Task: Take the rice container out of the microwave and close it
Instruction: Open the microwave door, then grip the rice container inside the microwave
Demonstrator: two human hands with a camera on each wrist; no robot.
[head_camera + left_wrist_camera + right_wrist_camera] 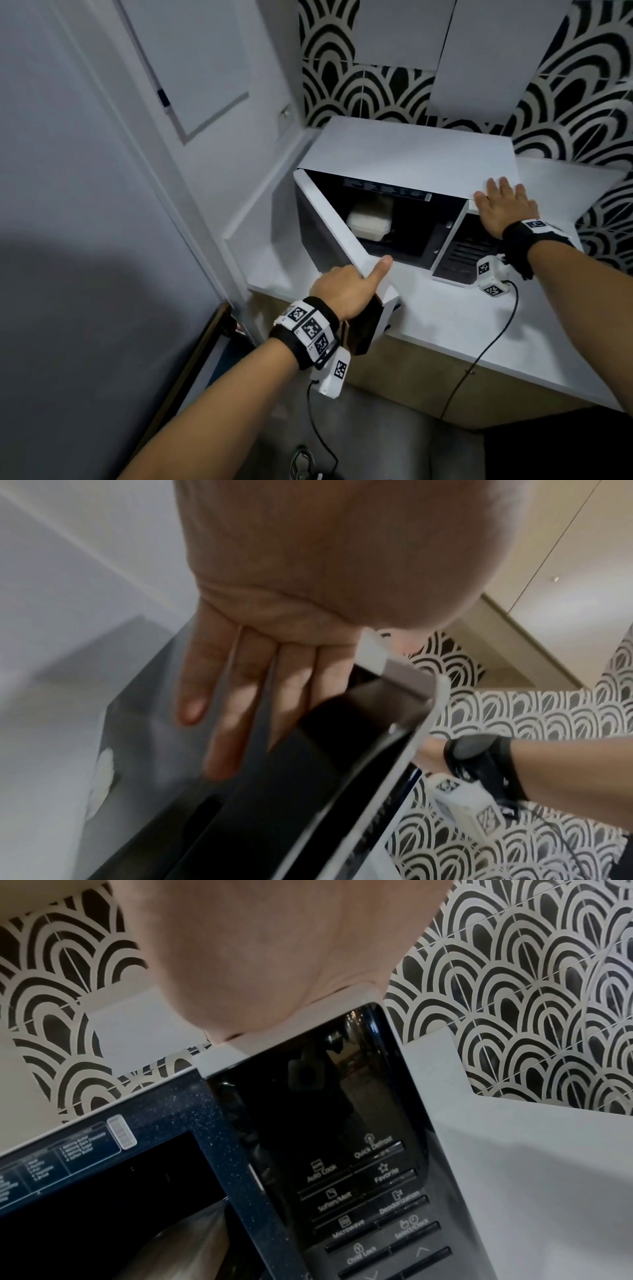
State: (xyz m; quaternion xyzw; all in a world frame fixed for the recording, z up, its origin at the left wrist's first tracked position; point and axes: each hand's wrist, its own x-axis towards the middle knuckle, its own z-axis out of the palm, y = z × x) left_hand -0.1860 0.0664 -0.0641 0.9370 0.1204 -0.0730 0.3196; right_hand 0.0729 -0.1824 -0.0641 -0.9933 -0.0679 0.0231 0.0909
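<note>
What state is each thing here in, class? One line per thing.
Microwave door: partly open, hinged at left.
White container: sitting inside the microwave.
Left hand: straight fingers press the door's outer face.
Right hand: rests flat on the microwave's top.
Control panel display: dark.

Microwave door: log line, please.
left hand on microwave door, half open | right hand flat on microwave top | white container inside

Left hand [342,291]: bare; wrist wrapped in a black strap [291,346] bearing white square-code tags, white camera block [334,377] beneath, thin black cable [317,428] trailing. Right hand [503,209]: bare; second strap [517,240], second tagged block [489,277] and second cable [479,356] of the same make.
</note>
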